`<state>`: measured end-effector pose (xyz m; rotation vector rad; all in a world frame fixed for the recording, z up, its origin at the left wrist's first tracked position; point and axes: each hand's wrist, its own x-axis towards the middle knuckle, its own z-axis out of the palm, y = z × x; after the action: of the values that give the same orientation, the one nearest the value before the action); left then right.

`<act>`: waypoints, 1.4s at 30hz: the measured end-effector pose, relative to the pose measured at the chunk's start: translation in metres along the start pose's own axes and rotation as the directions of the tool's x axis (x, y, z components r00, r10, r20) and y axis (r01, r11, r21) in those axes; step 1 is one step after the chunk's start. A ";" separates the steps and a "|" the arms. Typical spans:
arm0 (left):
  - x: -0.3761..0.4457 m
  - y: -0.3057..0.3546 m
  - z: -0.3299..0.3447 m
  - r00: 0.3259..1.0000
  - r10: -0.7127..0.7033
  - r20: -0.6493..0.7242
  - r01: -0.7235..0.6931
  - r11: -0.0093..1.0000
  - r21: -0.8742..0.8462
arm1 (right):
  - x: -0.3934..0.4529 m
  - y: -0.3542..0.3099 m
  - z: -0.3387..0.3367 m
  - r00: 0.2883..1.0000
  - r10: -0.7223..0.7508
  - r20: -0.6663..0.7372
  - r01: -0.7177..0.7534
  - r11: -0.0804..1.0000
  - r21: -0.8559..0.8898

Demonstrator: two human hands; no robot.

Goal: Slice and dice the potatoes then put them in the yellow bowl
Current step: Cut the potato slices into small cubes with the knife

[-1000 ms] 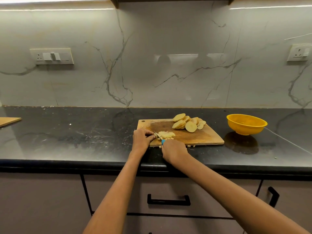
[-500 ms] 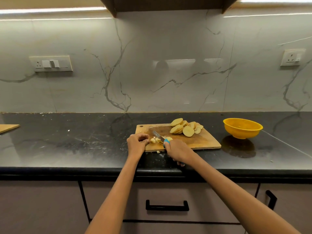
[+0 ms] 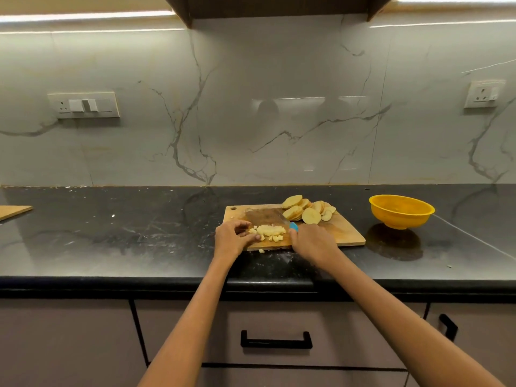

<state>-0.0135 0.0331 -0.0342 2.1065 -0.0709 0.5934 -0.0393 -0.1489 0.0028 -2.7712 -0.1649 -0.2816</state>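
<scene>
Blue-handled knife point(image 3: 292, 226) is grasped by right hand point(image 3: 312, 243); left hand point(image 3: 233, 240), fingers curled, is pressed against diced potato point(image 3: 268, 231) on cutting board point(image 3: 346, 236). Potato slices point(image 3: 305, 212) are piled at 1 o'clock. Yellow bowl point(image 3: 401, 211) at 3 o'clock; contents cannot be told.

Two slim bare forearms, no sleeves in view; hands — left hand point(image 3: 233, 239), right hand point(image 3: 312, 241) — bare.

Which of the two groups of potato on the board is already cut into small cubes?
The diced potato between both hands at the cutting board's near-left side; the potato slices at the far edge are round discs.
</scene>
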 end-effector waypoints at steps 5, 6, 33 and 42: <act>-0.002 0.003 0.008 0.998 0.001 0.060 -0.003 0.999 0.039 | -0.018 0.002 0.000 0.996 0.072 0.049 -0.063 0.986 -0.156; -0.003 0.006 0.011 0.999 0.005 0.042 -0.007 0.999 0.049 | -0.021 -0.002 0.002 0.995 0.072 0.066 -0.060 0.983 -0.173; 0.029 -0.002 -0.008 0.995 -0.061 0.076 0.049 0.987 0.151 | 0.015 -0.045 0.015 0.991 0.035 0.130 -0.029 0.999 -0.043; 0.015 0.007 0.007 0.997 -0.043 0.066 0.030 0.982 0.187 | 0.024 -0.009 -0.001 0.993 0.030 0.116 -0.049 0.985 0.164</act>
<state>0.0009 0.0262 -0.0251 2.3052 -0.0165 0.5209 -0.0171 -0.1388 0.0123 -2.6210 -0.1536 -0.0952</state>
